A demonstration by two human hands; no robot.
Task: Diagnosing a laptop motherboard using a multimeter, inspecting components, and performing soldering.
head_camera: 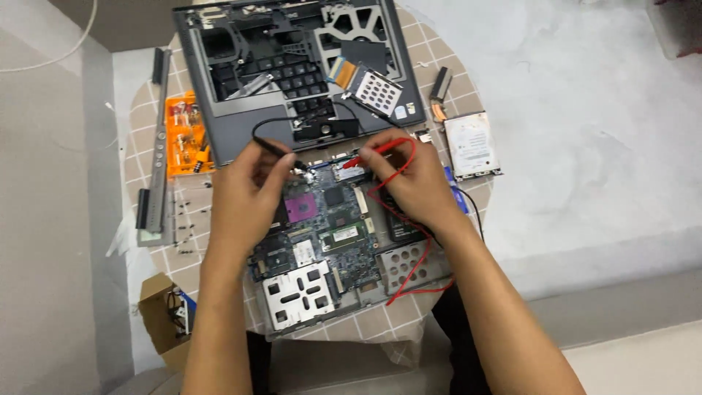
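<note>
Grey floor surrounds a small round surface (453, 88) covered with a checked cloth, seen from above.

1. Work item: one bare laptop motherboard (322, 234) lies at the centre of the surface, seated in its lower tray. It carries one purple processor socket (300, 208) and one memory module (341, 235).

2. Step in hand, as judged: probing contacts at the board's 12 o'clock edge with two meter leads.
- Left hand (245, 194): fingers closed in a pinch on one black probe (281, 151), tip down near a silver connector.
- Right hand (409, 179): fingers closed on one red probe (373, 151), tip pointing toward 9 o'clock, close to the black tip.
- One red lead wire (409, 274) loops down toward 5 o'clock.

3. Next move, as judged: calls for both tips steady on separate contacts, without bridging neighbouring pins.

4. Surrounding items, counted:
- One opened laptop chassis (241, 124) at 12 o'clock, with loose keys inside.
- One hard drive (472, 144) at 2 o'clock.
- One orange parts tray (183, 139) at 10 o'clock.
- One long grey trim strip (156, 161) at 9 o'clock.
- One cardboard box (157, 314) at 7 o'clock, off the surface.
- Small screws scattered near 9 o'clock; too small to count.
</note>
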